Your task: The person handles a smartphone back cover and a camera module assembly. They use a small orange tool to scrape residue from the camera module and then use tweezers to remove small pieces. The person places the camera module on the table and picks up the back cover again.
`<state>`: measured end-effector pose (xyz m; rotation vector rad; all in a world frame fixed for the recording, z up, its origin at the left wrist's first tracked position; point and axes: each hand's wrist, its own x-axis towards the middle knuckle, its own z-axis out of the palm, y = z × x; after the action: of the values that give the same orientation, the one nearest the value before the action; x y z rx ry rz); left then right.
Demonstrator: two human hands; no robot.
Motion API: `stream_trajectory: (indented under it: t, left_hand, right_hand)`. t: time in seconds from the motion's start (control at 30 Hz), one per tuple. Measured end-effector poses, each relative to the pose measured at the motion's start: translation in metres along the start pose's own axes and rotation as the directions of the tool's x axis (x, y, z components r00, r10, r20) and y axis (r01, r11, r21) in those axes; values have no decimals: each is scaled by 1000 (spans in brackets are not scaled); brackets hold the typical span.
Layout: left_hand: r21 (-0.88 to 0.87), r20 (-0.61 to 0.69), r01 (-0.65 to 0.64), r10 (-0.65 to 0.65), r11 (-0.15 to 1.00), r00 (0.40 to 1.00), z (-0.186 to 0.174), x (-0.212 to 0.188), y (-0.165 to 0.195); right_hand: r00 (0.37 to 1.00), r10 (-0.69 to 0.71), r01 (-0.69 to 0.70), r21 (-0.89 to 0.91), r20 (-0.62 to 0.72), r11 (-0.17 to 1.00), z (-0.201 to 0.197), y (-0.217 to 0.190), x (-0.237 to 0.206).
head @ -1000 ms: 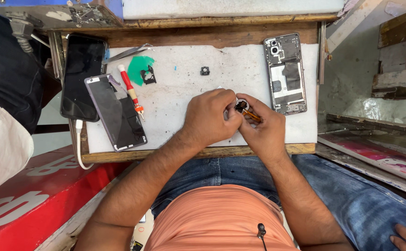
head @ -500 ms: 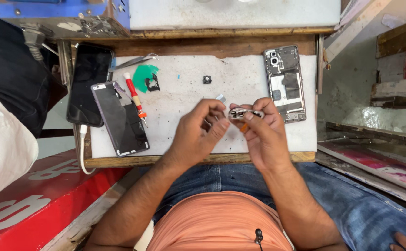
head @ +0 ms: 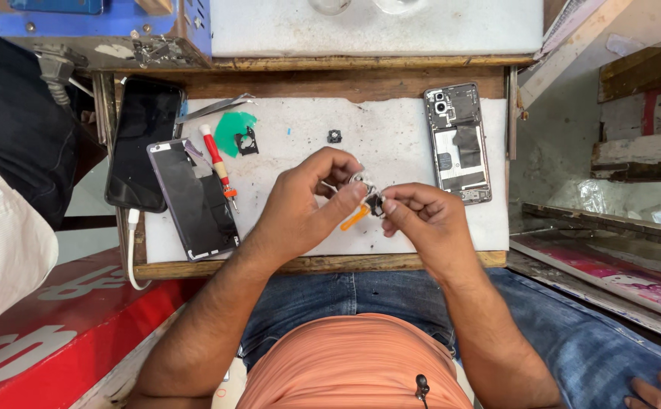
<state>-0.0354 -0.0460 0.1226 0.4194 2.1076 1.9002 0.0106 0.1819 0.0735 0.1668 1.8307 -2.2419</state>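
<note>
Hands have shifted toward mat centre since earlier frame. Left hand (head: 300, 208) and right hand (head: 425, 223) both pinch a small dark part (head: 374, 201) above white mat (head: 391, 151). Opened phone (head: 459, 144) lies unassembled at right edge; reassembly remains.

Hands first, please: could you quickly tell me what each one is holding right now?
Left hand: closed, pinching the small dark phone part.
Right hand: closed, fingertips pinching the same part.
</note>
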Motion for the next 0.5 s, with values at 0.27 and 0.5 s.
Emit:
stream_trajectory:
  t: [0.27,0.5]
  left_hand:
    - [-265,-193,54,-108,963,975,43,-9,-26]
    - [-120,-123,84,-99,989,987,38,-7,-40]
  right_hand:
    - [993,49,-18,283,-103,959,26,10,7]
    - [993,20,-31,-88,-116,996,18,-2,12]
